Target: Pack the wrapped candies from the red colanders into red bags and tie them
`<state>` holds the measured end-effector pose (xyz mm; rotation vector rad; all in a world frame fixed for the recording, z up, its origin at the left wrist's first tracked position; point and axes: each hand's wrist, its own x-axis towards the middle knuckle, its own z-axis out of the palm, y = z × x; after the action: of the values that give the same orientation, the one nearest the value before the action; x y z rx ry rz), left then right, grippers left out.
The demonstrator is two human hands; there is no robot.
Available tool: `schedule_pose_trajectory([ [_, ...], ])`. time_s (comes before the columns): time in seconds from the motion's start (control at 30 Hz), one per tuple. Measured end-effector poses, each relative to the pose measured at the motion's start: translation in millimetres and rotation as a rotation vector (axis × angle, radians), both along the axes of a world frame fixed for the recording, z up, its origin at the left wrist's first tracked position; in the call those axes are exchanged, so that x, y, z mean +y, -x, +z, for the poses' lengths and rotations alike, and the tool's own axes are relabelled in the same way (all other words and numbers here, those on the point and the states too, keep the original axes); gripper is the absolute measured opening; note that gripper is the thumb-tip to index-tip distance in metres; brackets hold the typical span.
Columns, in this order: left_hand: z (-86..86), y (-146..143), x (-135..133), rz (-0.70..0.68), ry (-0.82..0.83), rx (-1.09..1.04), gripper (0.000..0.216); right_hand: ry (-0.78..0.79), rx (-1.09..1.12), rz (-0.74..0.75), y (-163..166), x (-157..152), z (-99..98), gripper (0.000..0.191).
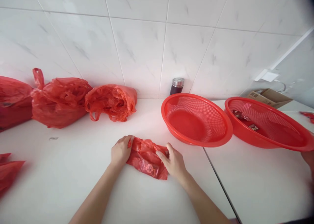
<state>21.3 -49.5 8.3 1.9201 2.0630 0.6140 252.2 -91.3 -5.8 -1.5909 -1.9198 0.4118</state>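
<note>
A small crumpled red plastic bag (146,157) lies on the white counter (73,181) in front of me. My left hand (120,150) grips its left end with the fingers curled over the plastic. My right hand (173,162) holds its right end, fingers pinched on the edge. Both hands rest on the counter with the bag stretched between them.
Three stuffed red bags (59,101) (111,102) (12,101) line the tiled wall at left. Another red bag (7,171) lies at the left edge. Two red mesh basins (196,119) (265,122) stand at right, behind them a dark flask (177,85) and a cardboard box (268,97). Another person's hand (309,161) shows at far right.
</note>
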Motion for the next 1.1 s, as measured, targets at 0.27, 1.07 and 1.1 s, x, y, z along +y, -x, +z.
schedule_pose_trajectory([
  [0.27,14.7,34.8,-6.3,0.147,0.008,-0.284,0.039,0.082,0.394,0.072,-1.5,-33.4,22.3,0.037],
  [1.07,104.1,-13.9,-43.5,-0.584,-0.236,0.137,0.031,0.034,0.711,0.322,21.1,-18.2,98.7,0.024],
  [1.1,103.5,-17.2,-37.6,-0.619,-0.165,0.129,0.029,0.019,0.737,0.326,20.6,-17.9,98.4,0.022],
])
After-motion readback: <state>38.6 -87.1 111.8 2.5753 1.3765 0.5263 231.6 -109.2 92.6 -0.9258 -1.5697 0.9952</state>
